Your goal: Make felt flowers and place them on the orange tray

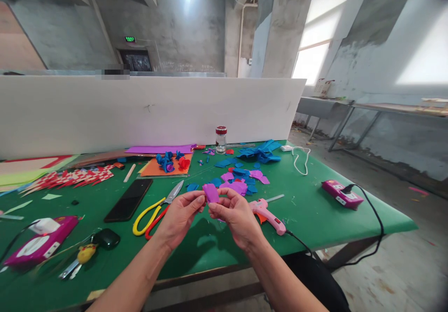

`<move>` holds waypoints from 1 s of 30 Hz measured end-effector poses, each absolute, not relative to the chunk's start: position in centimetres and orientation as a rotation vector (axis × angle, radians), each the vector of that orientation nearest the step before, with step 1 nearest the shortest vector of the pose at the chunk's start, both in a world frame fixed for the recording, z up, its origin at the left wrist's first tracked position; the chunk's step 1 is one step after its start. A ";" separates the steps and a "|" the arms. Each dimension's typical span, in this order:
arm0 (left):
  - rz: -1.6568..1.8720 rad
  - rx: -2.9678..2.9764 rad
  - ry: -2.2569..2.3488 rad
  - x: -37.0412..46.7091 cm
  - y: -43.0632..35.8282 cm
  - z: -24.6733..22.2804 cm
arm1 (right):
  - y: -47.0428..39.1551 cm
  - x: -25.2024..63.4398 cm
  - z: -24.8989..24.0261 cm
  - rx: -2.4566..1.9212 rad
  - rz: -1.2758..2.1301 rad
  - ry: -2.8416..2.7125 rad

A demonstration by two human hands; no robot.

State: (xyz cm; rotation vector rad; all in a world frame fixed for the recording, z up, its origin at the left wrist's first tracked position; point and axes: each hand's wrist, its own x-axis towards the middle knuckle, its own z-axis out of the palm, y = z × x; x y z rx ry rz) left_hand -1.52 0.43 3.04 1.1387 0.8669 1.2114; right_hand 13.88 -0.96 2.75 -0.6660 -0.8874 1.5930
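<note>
Between my two hands, above the green table, is a small piece of purple crepe paper (211, 193). My left hand (185, 211) pinches its left edge between thumb and forefinger. On the other side, the thumb and fingers of my right hand (234, 214) grip its right and lower part. Just beyond lie loose purple and blue paper petals (236, 188). Scissors (161, 207) with yellow and red handles rest left of my left hand. A pink glue gun (268, 214) lies right of my right hand, its cord running off the front edge.
A black phone (129, 200), a purple power strip (44, 242) and a keyring (86, 253) lie at left. Blue and red paper flowers (170, 161) sit on orange paper. A glass jar (220, 140) stands before the white board (150, 116). Another power strip (342, 194) is at right.
</note>
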 end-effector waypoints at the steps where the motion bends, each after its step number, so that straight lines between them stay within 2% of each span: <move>1: 1.188 1.155 0.866 -1.5 0.4 3.1 | -1.0 13.9 2.8 -0.665 1.607 -0.884; 18: 1.199 1.136 0.857 -1.3 0.2 2.9 | -0.5 13.5 1.6 -0.592 1.832 -0.837; 30: 1.236 1.087 0.869 -1.1 0.1 2.7 | -0.4 13.7 1.1 -0.554 1.823 -0.883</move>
